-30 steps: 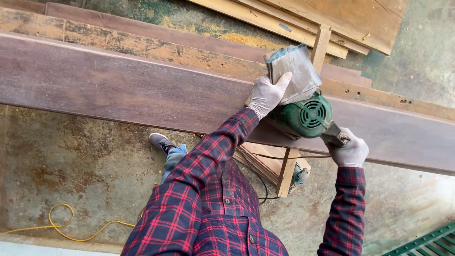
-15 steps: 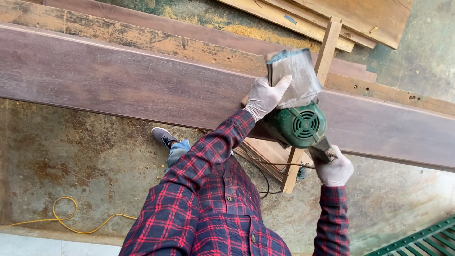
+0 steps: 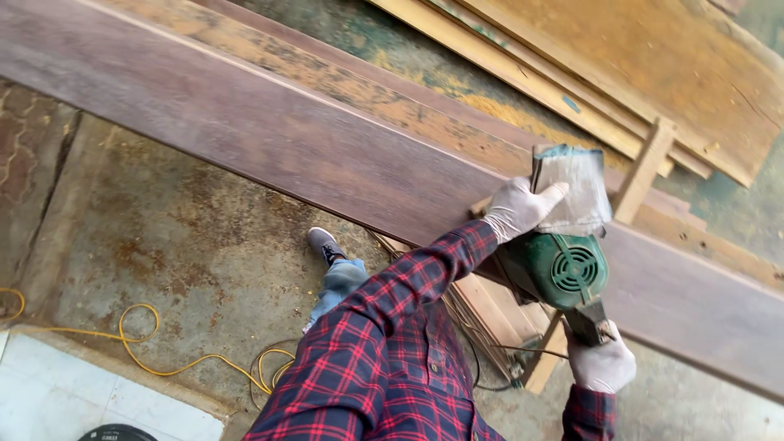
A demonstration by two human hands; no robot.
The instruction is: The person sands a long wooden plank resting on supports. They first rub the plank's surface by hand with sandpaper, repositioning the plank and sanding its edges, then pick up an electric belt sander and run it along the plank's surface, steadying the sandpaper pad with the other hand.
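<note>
— Across the long dark plank, what sits at the far end?

— A green electric sander, round-bodied with a slotted vent grille, resting on the plank's smooth reddish-brown face. A grey, dusty cloth dust bag, boxy and wrinkled, rises from its front.

— And the hands?

— Both wear pale, thin gloves. The left hand lies over the sander's front, fingers curled against the foot of the bag. The right hand is clenched around the dark rear handle, just off the plank's near edge.

— What lies beyond the plank?

— A rough, weathered board with yellowish, flaky patches runs just beside it, and paler wide boards lie stacked at an angle. A slim wooden trestle leg shows near the bag.

— Below?

— Stained, mottled concrete floor, a coiled yellow cable, a thin black cord, and the person's grey shoe. The sleeves are red-and-navy plaid flannel.
</note>
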